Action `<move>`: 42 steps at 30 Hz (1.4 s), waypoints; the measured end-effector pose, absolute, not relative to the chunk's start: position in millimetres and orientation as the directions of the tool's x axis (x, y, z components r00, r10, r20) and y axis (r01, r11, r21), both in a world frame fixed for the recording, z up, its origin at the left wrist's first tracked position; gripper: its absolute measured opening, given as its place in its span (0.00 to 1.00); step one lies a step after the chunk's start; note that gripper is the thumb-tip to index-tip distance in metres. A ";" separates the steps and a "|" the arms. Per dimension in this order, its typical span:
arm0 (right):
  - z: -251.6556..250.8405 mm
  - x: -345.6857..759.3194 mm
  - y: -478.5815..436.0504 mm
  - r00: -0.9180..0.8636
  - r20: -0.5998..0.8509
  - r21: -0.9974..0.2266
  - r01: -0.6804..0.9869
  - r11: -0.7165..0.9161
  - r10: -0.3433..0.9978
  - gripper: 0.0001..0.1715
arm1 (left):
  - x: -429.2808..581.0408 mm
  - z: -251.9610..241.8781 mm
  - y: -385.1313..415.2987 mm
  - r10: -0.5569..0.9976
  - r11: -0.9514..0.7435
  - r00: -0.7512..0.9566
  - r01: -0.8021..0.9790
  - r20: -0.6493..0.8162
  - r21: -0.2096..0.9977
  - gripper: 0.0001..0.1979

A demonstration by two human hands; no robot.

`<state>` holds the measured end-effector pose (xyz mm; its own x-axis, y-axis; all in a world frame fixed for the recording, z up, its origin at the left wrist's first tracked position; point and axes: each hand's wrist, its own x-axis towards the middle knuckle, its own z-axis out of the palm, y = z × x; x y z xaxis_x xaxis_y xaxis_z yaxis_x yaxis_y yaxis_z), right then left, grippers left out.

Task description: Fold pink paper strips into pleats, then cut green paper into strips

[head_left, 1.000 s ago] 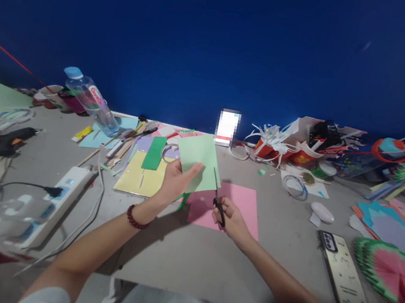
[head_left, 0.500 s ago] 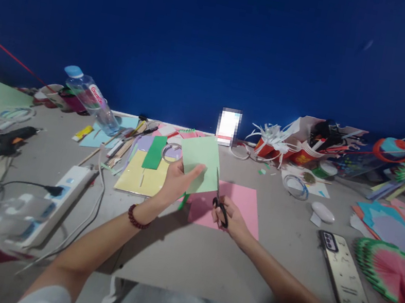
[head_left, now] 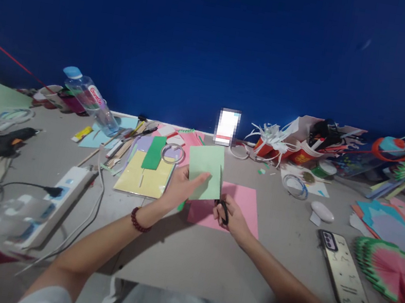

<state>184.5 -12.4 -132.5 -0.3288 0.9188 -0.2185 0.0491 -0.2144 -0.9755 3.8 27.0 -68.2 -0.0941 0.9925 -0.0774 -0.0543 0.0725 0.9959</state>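
My left hand (head_left: 183, 187) grips a light green paper (head_left: 207, 165) by its left side, thumb on top, and holds it raised above the table. In my right hand (head_left: 231, 215) are black-handled scissors (head_left: 223, 211), their blades upright along the paper's right edge. Beneath both hands lies a pink sheet (head_left: 247, 212) flat on the table. To the left a dark green strip (head_left: 154, 152) rests on a yellow pack of paper (head_left: 131, 175), beside a roll of tape (head_left: 173, 153).
A plastic bottle (head_left: 94, 101) leans at the back left, above a power strip (head_left: 55, 209) with cables. Red cups (head_left: 306, 153) of tools stand at the back right. A phone (head_left: 345, 273) and a red-green paper fan (head_left: 393, 269) lie on the right.
The light green paper and my left hand have shifted right and slightly down, and the paper is more upright. More of the scissors' blades is hidden at the paper's edge.
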 end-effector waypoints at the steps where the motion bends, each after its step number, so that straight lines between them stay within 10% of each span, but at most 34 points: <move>1: -132.3 184.3 -12.3 -0.325 -0.224 -0.974 0.045 -0.221 0.919 0.22 | 4.4 -68.6 26.5 0.992 0.079 -0.095 -0.055 -0.084 0.995 0.17; 42: -119.9 180.5 -12.5 -0.284 -0.295 -0.953 0.016 -0.303 0.912 0.21 | 7.9 -71.4 24.1 0.990 0.097 -0.092 -0.056 -0.102 0.994 0.16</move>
